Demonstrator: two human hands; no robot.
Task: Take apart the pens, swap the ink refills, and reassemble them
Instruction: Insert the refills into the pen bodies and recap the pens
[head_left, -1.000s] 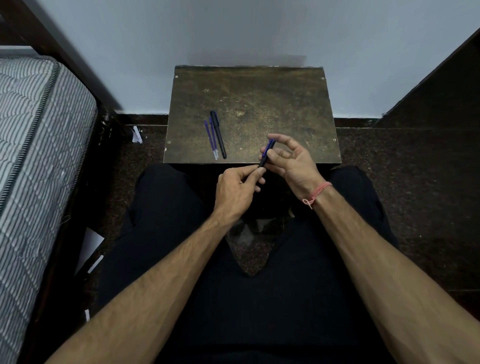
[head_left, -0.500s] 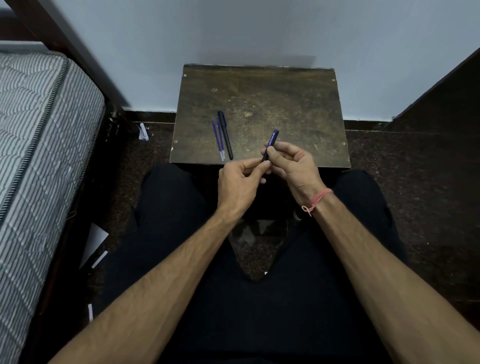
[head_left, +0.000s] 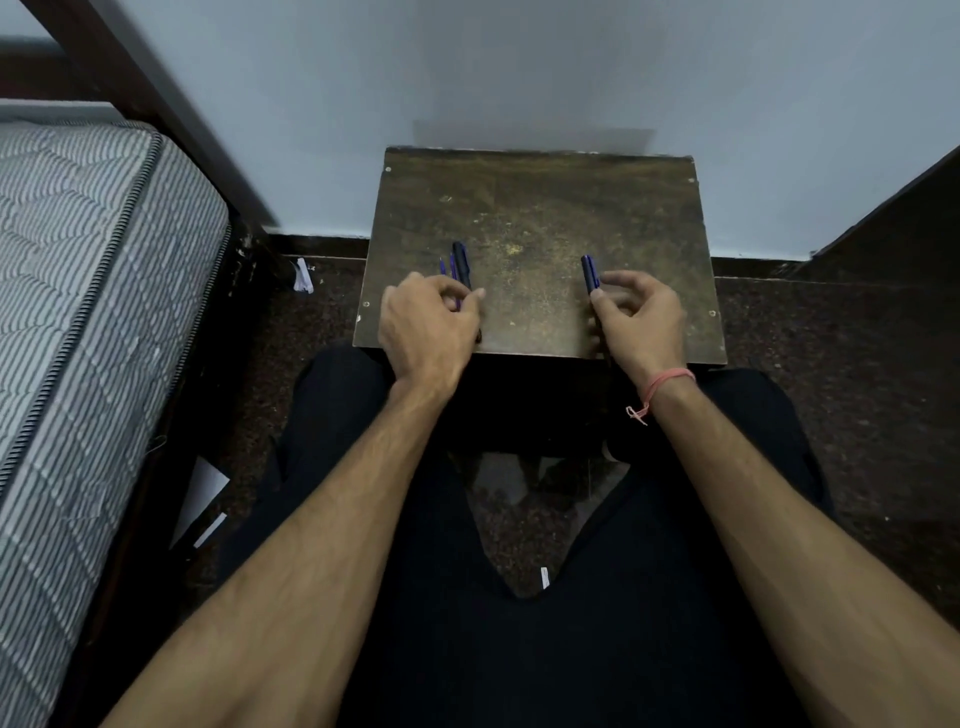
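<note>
A small brown table (head_left: 540, 218) stands in front of me. On its left part lie a black pen (head_left: 461, 261) and two thin blue refills (head_left: 444, 267), side by side. My left hand (head_left: 428, 327) rests over their near ends, fingers curled and pinching one blue refill; the rest of the refills and most of the black pen are hidden under the hand. My right hand (head_left: 640, 322) is over the table's right front part. It grips a dark blue pen (head_left: 590, 274) that points away from me; the pen's lower end is hidden in the hand.
A striped mattress (head_left: 78, 312) on a dark bed frame runs along the left. The pale wall (head_left: 519, 67) is behind the table, and a dark panel (head_left: 893, 228) stands at the right. White paper scraps (head_left: 205, 493) lie on the dark speckled floor.
My hands, together on the blue pen in front of the table's edge, have parted. The left went left onto the black pen and refills; the right carried the blue pen rightward over the table.
</note>
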